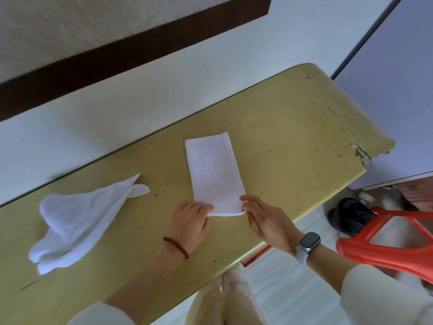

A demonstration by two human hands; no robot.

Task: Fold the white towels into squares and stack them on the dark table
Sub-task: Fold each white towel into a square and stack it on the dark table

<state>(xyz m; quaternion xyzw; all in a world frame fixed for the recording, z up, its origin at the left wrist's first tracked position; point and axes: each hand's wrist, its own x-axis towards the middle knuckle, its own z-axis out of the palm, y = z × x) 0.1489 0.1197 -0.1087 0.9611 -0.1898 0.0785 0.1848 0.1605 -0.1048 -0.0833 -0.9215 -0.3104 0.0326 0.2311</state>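
Note:
A white towel (pixel 213 172) lies folded into a long narrow strip on the yellow-green table (pixel 293 127), running away from me. My left hand (pixel 191 221) pinches the strip's near left corner. My right hand (pixel 264 219) pinches its near right corner between thumb and fingers. A second white towel (pixel 77 221) lies crumpled and loosely bunched on the table to the left, apart from both hands.
The table's far edge meets a pale wall (pixel 117 109) with a dark brown band. An orange plastic stool (pixel 386 240) stands to my right, with dark shoes (pixel 349 214) on the floor behind it. The table's right corner is chipped.

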